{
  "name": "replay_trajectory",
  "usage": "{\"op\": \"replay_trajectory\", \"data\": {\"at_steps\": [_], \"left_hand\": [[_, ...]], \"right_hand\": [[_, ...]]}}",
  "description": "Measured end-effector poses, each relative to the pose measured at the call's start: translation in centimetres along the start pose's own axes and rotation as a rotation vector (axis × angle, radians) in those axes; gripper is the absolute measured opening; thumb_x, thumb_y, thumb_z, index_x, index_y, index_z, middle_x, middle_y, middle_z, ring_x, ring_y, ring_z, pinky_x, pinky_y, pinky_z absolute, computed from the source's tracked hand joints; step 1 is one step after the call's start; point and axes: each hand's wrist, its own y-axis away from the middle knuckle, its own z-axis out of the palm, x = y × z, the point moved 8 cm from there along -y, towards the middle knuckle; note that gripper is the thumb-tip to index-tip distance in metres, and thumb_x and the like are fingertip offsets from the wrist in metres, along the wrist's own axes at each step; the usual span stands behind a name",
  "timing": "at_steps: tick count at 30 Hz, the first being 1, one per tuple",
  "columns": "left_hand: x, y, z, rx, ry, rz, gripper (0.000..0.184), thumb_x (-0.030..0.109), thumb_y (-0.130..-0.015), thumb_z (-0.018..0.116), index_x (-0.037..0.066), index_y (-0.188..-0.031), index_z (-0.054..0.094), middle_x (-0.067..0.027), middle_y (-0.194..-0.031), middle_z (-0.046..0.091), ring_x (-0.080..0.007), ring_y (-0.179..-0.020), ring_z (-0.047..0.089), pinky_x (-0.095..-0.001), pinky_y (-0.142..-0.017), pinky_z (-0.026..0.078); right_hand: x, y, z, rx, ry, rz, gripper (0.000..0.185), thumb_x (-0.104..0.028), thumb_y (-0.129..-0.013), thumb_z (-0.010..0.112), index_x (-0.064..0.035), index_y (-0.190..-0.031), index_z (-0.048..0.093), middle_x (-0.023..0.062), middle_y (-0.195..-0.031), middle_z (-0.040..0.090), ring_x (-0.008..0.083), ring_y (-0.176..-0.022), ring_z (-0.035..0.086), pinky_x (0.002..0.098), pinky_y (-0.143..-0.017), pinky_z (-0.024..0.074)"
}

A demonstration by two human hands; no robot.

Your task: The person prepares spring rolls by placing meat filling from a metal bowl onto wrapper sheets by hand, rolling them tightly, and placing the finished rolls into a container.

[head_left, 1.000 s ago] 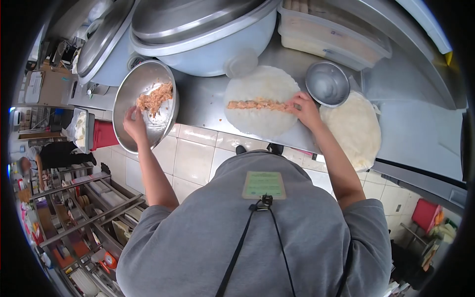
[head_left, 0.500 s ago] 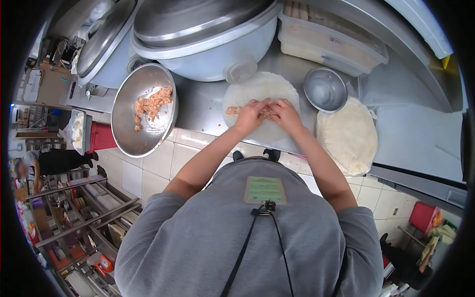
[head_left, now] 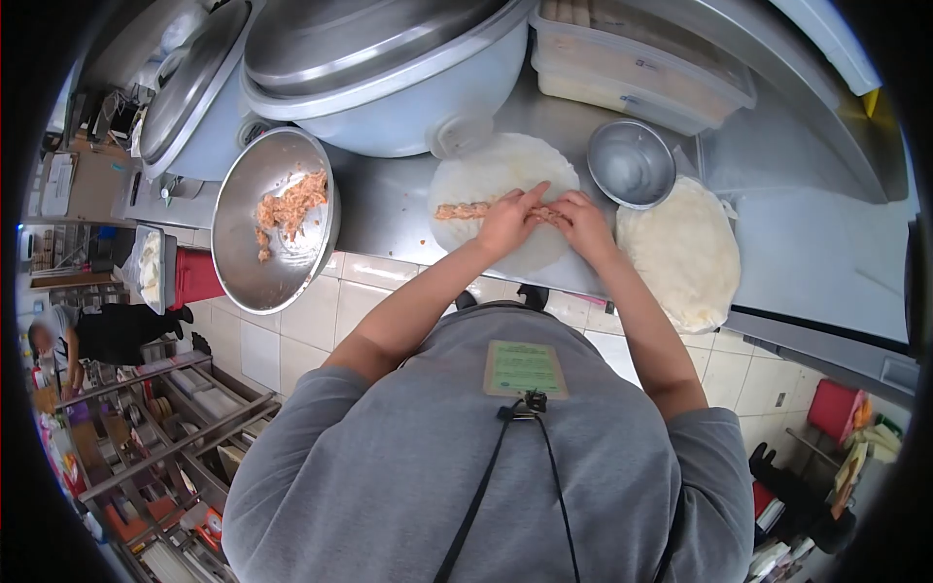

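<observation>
A round, thin white wrapper [head_left: 505, 155] lies flat on the steel counter. Across it runs a narrow strip of orange-pink minced filling [head_left: 461, 211]. My left hand [head_left: 512, 220] is over the middle of the strip, its fingers closed on the filling and its thumb side toward my other hand. Just beside it, my right hand [head_left: 583, 223] pinches the filling's right end with curled fingers. My palms hide part of the strip. To the left, a large steel bowl [head_left: 233, 262] holds more minced filling [head_left: 290, 209].
A small steel bowl [head_left: 632, 165] stands right of the wrapper, by a stack of white wrappers [head_left: 678, 257]. Large lidded pots [head_left: 389, 112] and a lidded plastic box [head_left: 641, 83] line the back. Another person [head_left: 107, 330] stands far left.
Both hands have moved right along the strip, relative to the wrapper. More filling now shows left of my left hand, in a longer line. The view has shifted slightly.
</observation>
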Motion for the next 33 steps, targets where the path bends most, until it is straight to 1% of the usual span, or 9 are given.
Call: {"op": "replay_trajectory", "data": {"at_steps": [4, 8, 10, 13, 17, 20, 22, 25, 33], "left_hand": [[0.9, 0.3, -0.7, -0.03, -0.118, 0.043, 0.065, 0.006, -0.071, 0.067, 0.014, -0.132, 0.044, -0.0126, -0.087, 0.062, -0.0282, -0.084, 0.059, -0.0389, -0.075, 0.049], [-1.9, 2.4, -5.2, -0.023, -0.098, -0.034, 0.065, 0.006, -0.071, 0.068, 0.014, -0.131, 0.045, -0.011, -0.088, 0.063, -0.0279, -0.084, 0.059, -0.038, -0.075, 0.049], [-3.5, 3.7, -7.7, 0.03, -0.062, -0.099, 0.064, 0.006, -0.07, 0.07, 0.012, -0.13, 0.047, -0.009, -0.092, 0.064, -0.0275, -0.085, 0.059, -0.0361, -0.075, 0.05], [-6.3, 5.3, -9.3, 0.109, 0.089, -0.258, 0.062, 0.005, -0.068, 0.072, 0.011, -0.126, 0.051, -0.0077, -0.093, 0.064, -0.0264, -0.086, 0.059, -0.0349, -0.076, 0.05], [-5.8, 5.7, -9.8, 0.081, 0.029, -0.22, 0.06, 0.003, -0.067, 0.073, 0.009, -0.123, 0.053, -0.0079, -0.092, 0.065, -0.0262, -0.087, 0.059, -0.0337, -0.076, 0.049], [-6.0, 5.9, -10.9, 0.17, 0.12, -0.278, 0.042, 0.003, -0.067, 0.072, 0.006, -0.108, 0.062, -0.0079, -0.088, 0.065, -0.0258, -0.085, 0.058, -0.0327, -0.074, 0.049], [-5.9, 5.8, -10.7, 0.189, 0.084, -0.167, 0.025, 0.0, -0.069, 0.068, 0.004, -0.093, 0.067, -0.0081, -0.087, 0.064, -0.0216, -0.086, 0.06, -0.0317, -0.075, 0.048], [-6.2, 5.5, -9.6, 0.255, 0.191, -0.284, 0.011, 0.001, -0.068, 0.068, 0.002, -0.08, 0.067, -0.0089, -0.086, 0.064, -0.0225, -0.083, 0.059, -0.0319, -0.074, 0.047], [-4.1, 3.4, -7.6, 0.208, 0.052, -0.1, 0.014, 0.007, -0.065, 0.074, 0.005, -0.077, 0.068, -0.0075, -0.078, 0.063, -0.0251, -0.076, 0.056, -0.0339, -0.067, 0.047]], "right_hand": [[-0.6, 0.7, -1.4, 0.099, -0.019, -0.016, 0.036, -0.009, -0.068, 0.071, -0.0049, -0.103, 0.063, 0.0092, -0.101, 0.055, 0.0279, -0.1, 0.051, 0.0367, -0.087, 0.0427], [-0.4, 0.1, -1.4, 0.024, 0.007, 0.018, 0.038, -0.012, -0.067, 0.073, -0.0053, -0.103, 0.062, 0.0078, -0.1, 0.053, 0.0278, -0.099, 0.049, 0.0367, -0.085, 0.0432], [-2.5, -0.5, -1.4, 0.013, 0.182, -0.032, 0.042, -0.019, -0.067, 0.074, -0.0077, -0.106, 0.063, 0.0064, -0.103, 0.055, 0.0255, -0.1, 0.05, 0.0356, -0.086, 0.0416], [-4.4, -2.0, 2.4, -0.026, 0.222, -0.193, 0.048, -0.026, -0.064, 0.075, -0.0093, -0.107, 0.063, 0.0054, -0.103, 0.055, 0.0246, -0.1, 0.05, 0.0356, -0.087, 0.0407], [-2.8, -3.9, 5.2, -0.053, 0.124, -0.166, 0.044, -0.025, -0.065, 0.074, -0.0115, -0.105, 0.063, 0.0034, -0.102, 0.054, 0.0237, -0.103, 0.048, 0.0378, -0.088, 0.0393], [-4.8, -4.2, 4.6, -0.083, 0.132, -0.129, 0.041, -0.025, -0.066, 0.073, -0.0118, -0.104, 0.063, 0.0043, -0.101, 0.055, 0.0247, -0.102, 0.049, 0.0379, -0.088, 0.0399], [-7.6, -4.4, 5.5, 0.124, 0.161, -0.32, 0.031, -0.022, -0.071, 0.071, -0.0085, -0.097, 0.065, 0.0037, -0.096, 0.057, 0.0235, -0.096, 0.052, 0.0362, -0.083, 0.0417], [-7.1, -5.8, 9.2, 0.01, 0.142, -0.262, 0.024, -0.023, -0.072, 0.069, -0.0084, -0.091, 0.065, 0.0029, -0.092, 0.057, 0.023, -0.094, 0.052, 0.0382, -0.083, 0.0411], [-6.2, -4.4, 6.5, 0.082, 0.221, -0.195, 0.016, -0.023, -0.073, 0.066, -0.0118, -0.085, 0.065, 0.0015, -0.09, 0.056, 0.0201, -0.095, 0.05, 0.0371, -0.082, 0.0374]]}}
